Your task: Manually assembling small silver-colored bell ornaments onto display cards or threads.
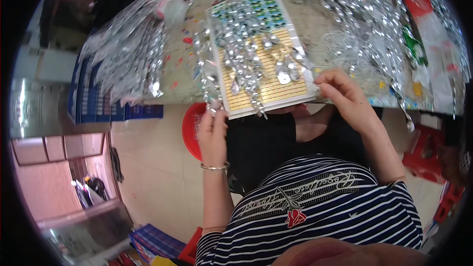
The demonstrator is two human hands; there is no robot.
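A sheet of small stickers [290, 90], gold strips below and green-blue pieces above, lies on the worktable near its front edge. Twisted silver foil strands [236, 61] are draped over the sheet. My left hand [213, 135] is closed at the table edge, by the sheet's lower left corner, with its fingertips on the end of one silver foil strand [209, 76]. At the lower right corner, my right hand [347, 101] pinches the sheet's edge between thumb and fingers.
Foil strands heap on the table's left [130, 49] and right [354, 15]. A blue plastic crate [88, 93] stands under the left heap. Below the table edge is a red basin [191, 130]; a red stool [422, 152] stands at the right.
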